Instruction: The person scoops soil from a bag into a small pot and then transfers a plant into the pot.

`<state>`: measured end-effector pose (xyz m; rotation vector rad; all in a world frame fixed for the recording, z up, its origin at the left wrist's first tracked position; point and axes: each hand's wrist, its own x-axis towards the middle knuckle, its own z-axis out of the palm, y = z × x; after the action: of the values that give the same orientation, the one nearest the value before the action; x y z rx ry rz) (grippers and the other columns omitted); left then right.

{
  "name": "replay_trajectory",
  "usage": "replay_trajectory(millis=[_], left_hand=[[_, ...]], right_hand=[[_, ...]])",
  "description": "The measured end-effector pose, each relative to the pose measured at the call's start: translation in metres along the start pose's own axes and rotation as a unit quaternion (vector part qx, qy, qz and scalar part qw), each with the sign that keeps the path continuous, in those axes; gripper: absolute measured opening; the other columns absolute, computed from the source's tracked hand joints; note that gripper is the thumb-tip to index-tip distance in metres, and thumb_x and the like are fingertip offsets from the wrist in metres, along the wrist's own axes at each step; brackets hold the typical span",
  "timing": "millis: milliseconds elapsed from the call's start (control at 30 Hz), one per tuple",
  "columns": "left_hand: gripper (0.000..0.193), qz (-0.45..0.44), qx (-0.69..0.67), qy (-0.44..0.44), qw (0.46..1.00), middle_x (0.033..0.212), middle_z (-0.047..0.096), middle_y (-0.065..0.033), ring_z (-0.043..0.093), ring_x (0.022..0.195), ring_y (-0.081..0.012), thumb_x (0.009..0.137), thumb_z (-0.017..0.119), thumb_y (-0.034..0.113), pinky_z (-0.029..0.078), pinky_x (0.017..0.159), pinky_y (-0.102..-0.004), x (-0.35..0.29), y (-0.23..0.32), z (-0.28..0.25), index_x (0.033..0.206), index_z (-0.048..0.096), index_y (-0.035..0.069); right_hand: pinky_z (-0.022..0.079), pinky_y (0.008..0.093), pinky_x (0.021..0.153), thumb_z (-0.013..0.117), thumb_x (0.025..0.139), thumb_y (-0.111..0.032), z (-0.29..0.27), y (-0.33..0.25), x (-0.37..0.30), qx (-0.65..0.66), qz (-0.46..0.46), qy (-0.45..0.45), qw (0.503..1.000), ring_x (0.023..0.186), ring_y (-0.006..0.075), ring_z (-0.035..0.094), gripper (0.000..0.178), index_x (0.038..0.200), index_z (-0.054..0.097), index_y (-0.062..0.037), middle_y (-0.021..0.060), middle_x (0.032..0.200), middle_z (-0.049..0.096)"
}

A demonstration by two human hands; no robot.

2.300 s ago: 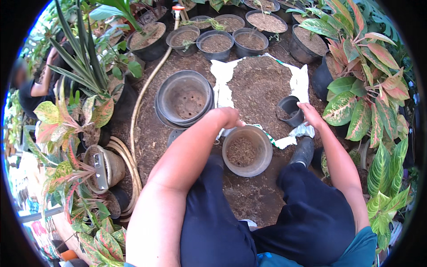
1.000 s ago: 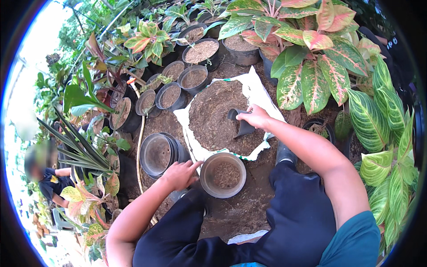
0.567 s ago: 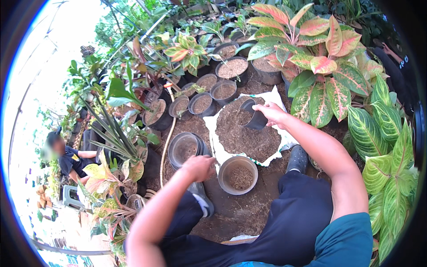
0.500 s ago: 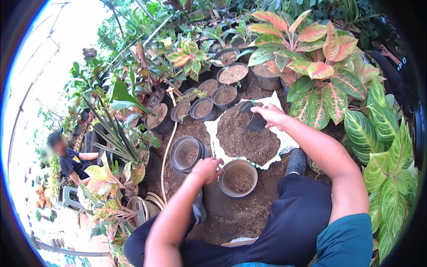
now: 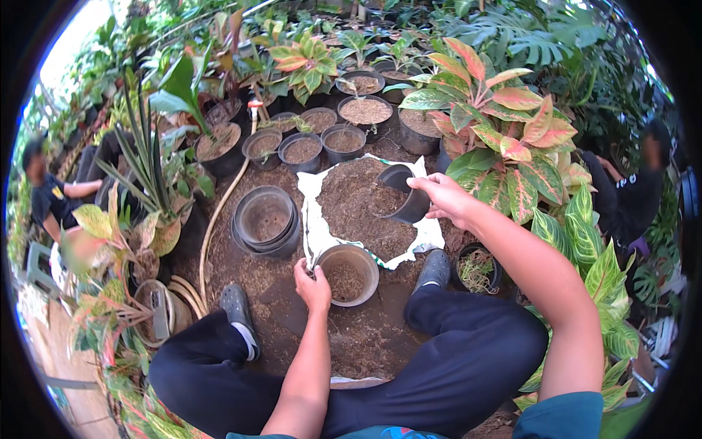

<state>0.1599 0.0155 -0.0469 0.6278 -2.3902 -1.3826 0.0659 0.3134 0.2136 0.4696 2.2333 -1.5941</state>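
Observation:
Between my feet stands a grey-black plant pot [image 5: 368,272] with a little soil in its bottom. My left hand [image 5: 313,287] is closed on its left rim. My right hand [image 5: 447,199] grips a smaller black pot [image 5: 414,208] by its rim, tilted with its mouth toward the left. That pot is over a heap of dark soil [image 5: 351,208] on a spread white sack [image 5: 310,208]; whether soil is inside it I cannot tell well. Left of the sack sits a stack of empty black pots [image 5: 287,241].
Several soil-filled pots [image 5: 300,151] stand beyond the sack. A hose [image 5: 219,212] runs along the left. Leafy plants [image 5: 523,124] crowd the right, near a small pot of thin plants [image 5: 477,269]. One person [image 5: 62,194] sits far left, another [image 5: 636,194] far right.
My left hand has come down onto the rim of the pot between my feet. The right hand still holds the small pot over the soil, now turned more sideways. The view has swung right.

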Motion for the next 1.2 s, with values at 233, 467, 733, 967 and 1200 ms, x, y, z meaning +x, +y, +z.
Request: replay_trajectory(millis=[233, 467, 733, 967, 1200], left_hand=[[0.035, -0.059, -0.078, -0.019, 0.995, 0.127, 0.070, -0.0238, 0.065, 0.120, -0.0406, 0.106, 0.053, 0.023, 0.049, 0.103, -0.0459, -0.003, -0.002, 0.019, 0.130, 0.066, 0.000], [0.041, -0.105, -0.115, -0.021, 0.988, 0.124, 0.071, -0.0241, 0.067, 0.118, -0.0360, 0.110, 0.046, 0.026, 0.049, 0.102, -0.0421, 0.006, -0.009, 0.022, 0.130, 0.067, -0.002], [0.039, -0.076, -0.201, -0.043, 0.976, 0.125, 0.072, -0.0201, 0.067, 0.116, -0.0296, 0.111, 0.047, 0.022, 0.048, 0.103, -0.0390, 0.004, -0.028, 0.030, 0.131, 0.067, -0.004], [0.039, -0.082, -0.290, -0.063, 0.951, 0.120, 0.072, -0.0125, 0.066, 0.111, -0.0202, 0.112, 0.047, 0.022, 0.049, 0.101, -0.0348, 0.005, -0.046, 0.034, 0.129, 0.067, -0.006], [0.039, -0.101, -0.295, -0.061, 0.948, 0.118, 0.072, -0.0117, 0.066, 0.109, -0.0196, 0.111, 0.048, 0.023, 0.049, 0.098, -0.0343, 0.005, -0.045, 0.035, 0.128, 0.068, -0.005]], right_hand=[[0.053, 0.0422, 0.092, 0.074, 0.094, -0.046, 0.033, 0.033, 0.006, -0.006, 0.018, -0.039, 0.999, 0.109, 0.0254, 0.057, 0.057, 0.129, 0.051, -0.0086, 0.0128, 0.132, 0.052], [0.053, 0.0435, 0.092, 0.078, 0.091, -0.038, 0.076, 0.066, 0.023, -0.073, 0.038, -0.067, 0.994, 0.117, 0.0220, 0.059, 0.051, 0.122, 0.052, -0.0082, 0.0139, 0.126, 0.062], [0.054, 0.0372, 0.089, 0.086, 0.079, -0.042, 0.105, 0.083, 0.021, -0.179, -0.008, -0.094, 0.979, 0.104, 0.0233, 0.068, 0.072, 0.130, 0.055, -0.0004, 0.0173, 0.118, 0.068], [0.052, 0.0401, 0.097, 0.086, 0.076, -0.047, 0.109, 0.078, 0.023, -0.263, -0.043, -0.096, 0.959, 0.116, 0.0292, 0.066, 0.079, 0.133, 0.058, -0.0007, 0.0202, 0.125, 0.066], [0.052, 0.0406, 0.097, 0.089, 0.074, -0.046, 0.118, 0.080, 0.021, -0.306, -0.068, -0.097, 0.945, 0.116, 0.0291, 0.064, 0.078, 0.132, 0.058, -0.0029, 0.0211, 0.128, 0.064]])
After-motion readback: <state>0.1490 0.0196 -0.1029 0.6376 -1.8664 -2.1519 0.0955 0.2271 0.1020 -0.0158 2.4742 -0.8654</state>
